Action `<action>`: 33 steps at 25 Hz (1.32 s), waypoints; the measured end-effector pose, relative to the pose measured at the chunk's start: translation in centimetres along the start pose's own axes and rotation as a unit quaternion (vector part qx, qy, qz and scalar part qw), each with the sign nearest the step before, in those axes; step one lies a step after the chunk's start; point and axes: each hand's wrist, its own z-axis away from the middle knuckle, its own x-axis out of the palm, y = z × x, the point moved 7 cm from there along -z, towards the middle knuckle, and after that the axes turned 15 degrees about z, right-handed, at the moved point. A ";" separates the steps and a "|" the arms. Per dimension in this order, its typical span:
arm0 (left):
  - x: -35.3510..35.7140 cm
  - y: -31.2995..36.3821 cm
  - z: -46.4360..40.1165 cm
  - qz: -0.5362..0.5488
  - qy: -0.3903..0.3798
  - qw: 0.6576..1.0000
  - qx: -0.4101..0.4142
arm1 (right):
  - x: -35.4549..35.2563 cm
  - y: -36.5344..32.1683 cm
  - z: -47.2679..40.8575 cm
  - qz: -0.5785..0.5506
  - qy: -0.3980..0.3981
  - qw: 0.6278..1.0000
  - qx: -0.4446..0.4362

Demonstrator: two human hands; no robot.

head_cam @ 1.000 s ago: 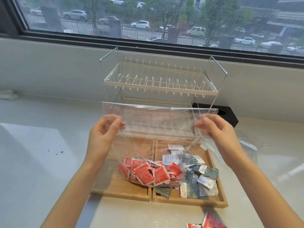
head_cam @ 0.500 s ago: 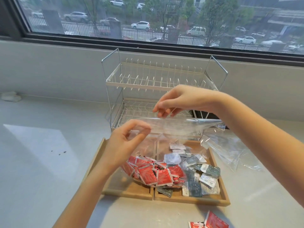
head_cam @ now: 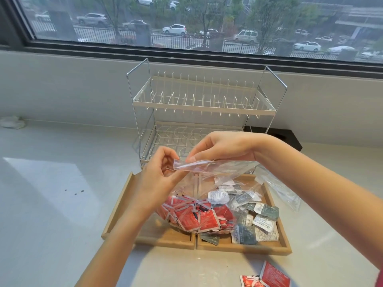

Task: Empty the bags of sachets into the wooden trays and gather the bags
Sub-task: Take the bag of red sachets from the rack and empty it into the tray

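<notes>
A clear plastic bag (head_cam: 219, 168) full of red sachets (head_cam: 196, 218) hangs over the left wooden tray (head_cam: 118, 206). My left hand (head_cam: 159, 179) and my right hand (head_cam: 223, 146) pinch the bag's top edge close together, above the trays. The bag's bottom rests in the left tray and leans over the divider. The right wooden tray (head_cam: 284, 243) holds a loose heap of grey and white sachets (head_cam: 255, 216). A second clear bag (head_cam: 277, 189), flat with nothing visible inside, lies beside the right tray.
A white two-tier wire dish rack (head_cam: 203, 104) stands right behind the trays. A black block (head_cam: 290, 137) sits at the wall, right of the rack. Two loose red sachets (head_cam: 267, 278) lie on the white counter at the front right. A window runs along the back.
My hands held the bag's mouth stretched wide apart; my right hand has swung left across the bag and now meets my left hand at the top edge, which has dropped lower.
</notes>
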 end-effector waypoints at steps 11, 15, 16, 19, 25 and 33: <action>-0.8 -1.2 0.6 0.002 -0.033 0.999 -0.027 | -4.5 -0.7 2.7 -0.119 0.151 0.980 -0.044; -0.5 0.0 0.6 0.028 -0.041 0.999 0.002 | -5.2 -0.9 3.2 -0.073 0.165 0.982 -0.063; -0.2 0.6 0.4 0.044 -0.044 0.998 0.011 | -4.7 -1.1 3.0 -0.073 0.157 0.982 -0.072; 0.1 2.8 -0.2 0.073 -0.022 0.996 0.047 | -4.5 -2.0 2.9 -0.077 0.175 0.977 -0.094; -0.1 5.3 -0.9 0.083 0.013 0.992 0.097 | -4.8 -3.8 3.0 -0.045 0.209 0.968 -0.129; -1.6 5.4 -0.8 0.103 0.039 0.988 0.104 | -1.5 0.2 2.0 0.036 0.025 0.998 -0.038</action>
